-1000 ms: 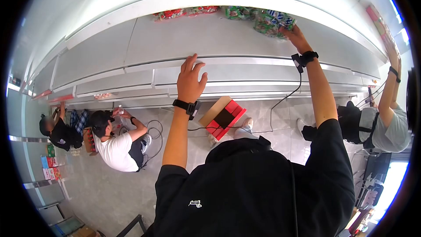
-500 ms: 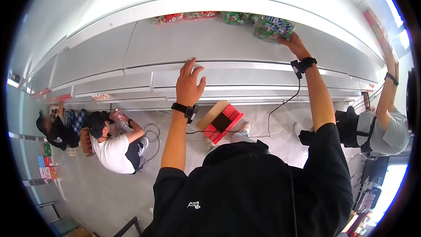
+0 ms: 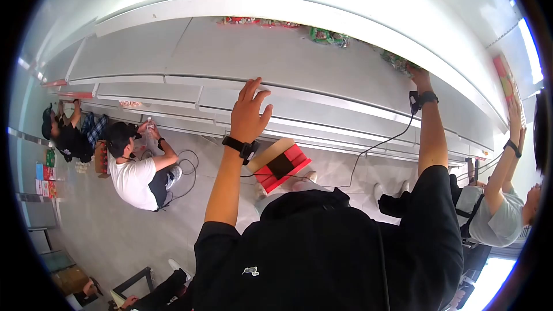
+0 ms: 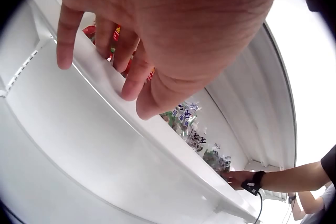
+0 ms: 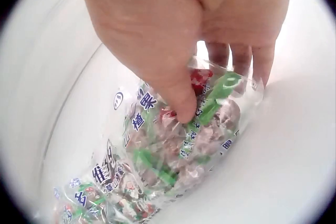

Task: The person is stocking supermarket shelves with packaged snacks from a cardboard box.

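My right hand (image 3: pixel 421 80) reaches deep onto the shelf (image 3: pixel 230 52), partly under the upper shelf's edge. In the right wrist view the right hand (image 5: pixel 184 29) pinches a clear bag (image 5: pixel 173 150) of wrapped pieces, thumb on its front and fingers behind. Another such bag (image 5: pixel 84 203) lies against its lower left end. My left hand (image 3: pixel 248 112) rests with spread, slightly bent fingers at the shelf's front edge and holds nothing. Green bags (image 3: pixel 329 37) and red bags (image 3: pixel 259 22) sit at the back of the shelf, to the left of the held bag.
Below the shelves a red and brown box (image 3: pixel 280 165) stands on the floor. A person in a white shirt (image 3: pixel 135 181) crouches at the left, with one in black (image 3: pixel 72 138) beyond. A person in grey (image 3: pixel 495 213) reaches up at the right. A cable (image 3: pixel 368 150) hangs from my right wrist.
My right hand has moved right and deeper along the shelf with the bag, opening a gap from the other green bags. The left hand stays at the edge. The head view has shifted.
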Motion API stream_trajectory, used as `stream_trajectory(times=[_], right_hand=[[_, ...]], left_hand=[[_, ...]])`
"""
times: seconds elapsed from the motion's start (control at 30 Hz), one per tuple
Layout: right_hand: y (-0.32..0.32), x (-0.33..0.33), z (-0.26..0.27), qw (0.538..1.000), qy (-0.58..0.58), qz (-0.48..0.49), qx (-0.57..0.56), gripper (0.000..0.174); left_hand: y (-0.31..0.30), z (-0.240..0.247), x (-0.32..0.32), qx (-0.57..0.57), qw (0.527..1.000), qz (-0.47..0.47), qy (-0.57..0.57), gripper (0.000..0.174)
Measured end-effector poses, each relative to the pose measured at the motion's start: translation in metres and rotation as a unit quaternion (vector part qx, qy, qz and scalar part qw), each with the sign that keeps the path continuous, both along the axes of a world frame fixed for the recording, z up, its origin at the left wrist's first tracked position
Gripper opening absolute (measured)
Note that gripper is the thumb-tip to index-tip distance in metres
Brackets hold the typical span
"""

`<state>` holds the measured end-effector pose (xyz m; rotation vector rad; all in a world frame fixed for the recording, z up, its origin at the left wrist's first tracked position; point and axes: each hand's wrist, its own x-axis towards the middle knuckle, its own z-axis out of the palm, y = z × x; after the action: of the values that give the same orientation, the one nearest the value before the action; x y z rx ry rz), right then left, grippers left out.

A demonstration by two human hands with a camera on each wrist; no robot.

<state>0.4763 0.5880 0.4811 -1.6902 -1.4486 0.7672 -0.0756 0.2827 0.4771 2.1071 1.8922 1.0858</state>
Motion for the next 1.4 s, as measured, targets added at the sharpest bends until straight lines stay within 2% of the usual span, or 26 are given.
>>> stream_trajectory(times=[0.07, 0.27, 0.7, 0.77, 0.8, 0.9, 0.97, 1.03, 1.07, 1.2, 1.4], right_hand=[[0.026, 0.020, -0.015, 0.999, -0.040, -0.028, 0.005, 0.056], [0.046, 0.047, -0.028, 0.999, -0.026, -0.018, 0.001, 0.057], [0.032, 0.064, -0.043, 0.995, 0.071, 0.070, 0.010, 0.058], [0.038, 0.080, -0.056, 0.993, 0.035, 0.108, 0.034, 0.058], [0.051, 0.098, -0.072, 0.986, -0.039, 0.144, 0.076, 0.057], [0.044, 0.098, -0.064, 0.968, -0.126, 0.186, 0.110, 0.056], [0.017, 0.071, -0.030, 0.987, -0.033, 0.149, 0.055, 0.055], [-0.017, 0.028, 0.007, 0.983, 0.166, 0.064, -0.054, 0.053], [-0.021, 0.024, 0.009, 0.984, 0.164, 0.055, -0.048, 0.053], [-0.024, 0.011, 0.015, 0.989, 0.141, 0.028, -0.046, 0.055], [-0.033, 0.002, 0.025, 0.992, 0.114, 0.013, -0.045, 0.062]], left_hand=[[0.002, 0.001, 0.001, 0.000, 1.000, 0.006, -0.004, 0.028], [0.004, -0.001, 0.006, 0.009, 1.000, 0.016, -0.012, 0.028], [0.002, -0.001, 0.005, 0.016, 1.000, 0.006, 0.002, 0.022], [0.003, -0.003, 0.005, 0.024, 1.000, 0.001, 0.013, 0.020], [0.003, -0.003, 0.005, 0.028, 0.999, 0.003, 0.019, 0.019], [0.002, -0.005, 0.004, 0.030, 0.999, 0.007, 0.020, 0.020], [0.003, -0.006, 0.003, 0.037, 0.999, 0.009, 0.012, 0.023], [0.004, -0.004, 0.003, 0.051, 0.999, 0.012, 0.002, 0.026], [0.004, -0.004, 0.002, 0.046, 0.999, 0.011, 0.011, 0.037], [0.004, -0.007, 0.002, 0.038, 0.999, 0.022, 0.022, 0.048], [0.004, -0.003, 0.003, 0.038, 0.999, 0.023, 0.023, 0.047]])
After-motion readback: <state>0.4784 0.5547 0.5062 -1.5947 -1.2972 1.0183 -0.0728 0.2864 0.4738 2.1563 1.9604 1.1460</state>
